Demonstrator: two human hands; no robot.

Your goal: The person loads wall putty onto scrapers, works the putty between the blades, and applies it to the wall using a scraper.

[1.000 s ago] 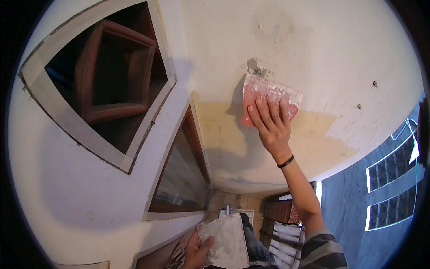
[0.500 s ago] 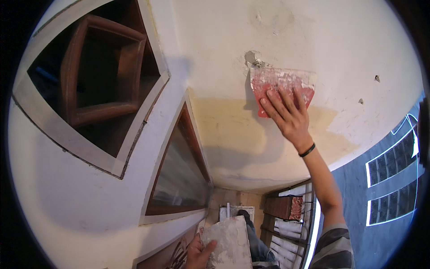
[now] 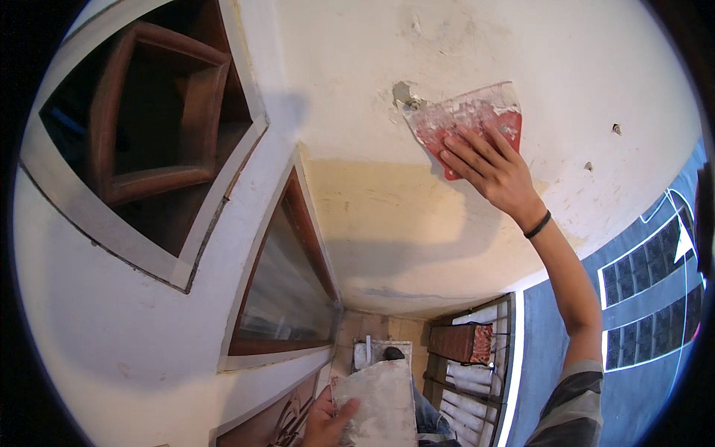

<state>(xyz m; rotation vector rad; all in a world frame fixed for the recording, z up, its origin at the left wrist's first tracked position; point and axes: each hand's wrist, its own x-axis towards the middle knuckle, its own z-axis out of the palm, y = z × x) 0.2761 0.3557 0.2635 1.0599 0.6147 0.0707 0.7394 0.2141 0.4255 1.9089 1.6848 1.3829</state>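
Observation:
My right hand [image 3: 495, 171] is shut on a red scraper [image 3: 465, 108] with a putty-crusted blade, fingers spread over its back, held against the pale wall [image 3: 566, 67]. The blade's left corner lies beside a rough grey broken patch [image 3: 404, 94]; a yellowish band [image 3: 357, 194] crosses the wall below. At the lower middle, my left hand [image 3: 329, 417] grips a flat board [image 3: 376, 398] smeared with white putty, its thumb on top.
An open wooden-framed window [image 3: 112, 119] is at upper left, another window [image 3: 279, 290] below it. Below are a tiled floor [image 3: 372, 328], a small platform [image 3: 391, 350], and a railing [image 3: 491, 391] with a brown planter [image 3: 450, 343]. A street [image 3: 558, 320] shows far down at right.
My right hand and the scraper have moved up and to the right, and the blade has tilted, its right end higher. My left hand still holds the board low in the view.

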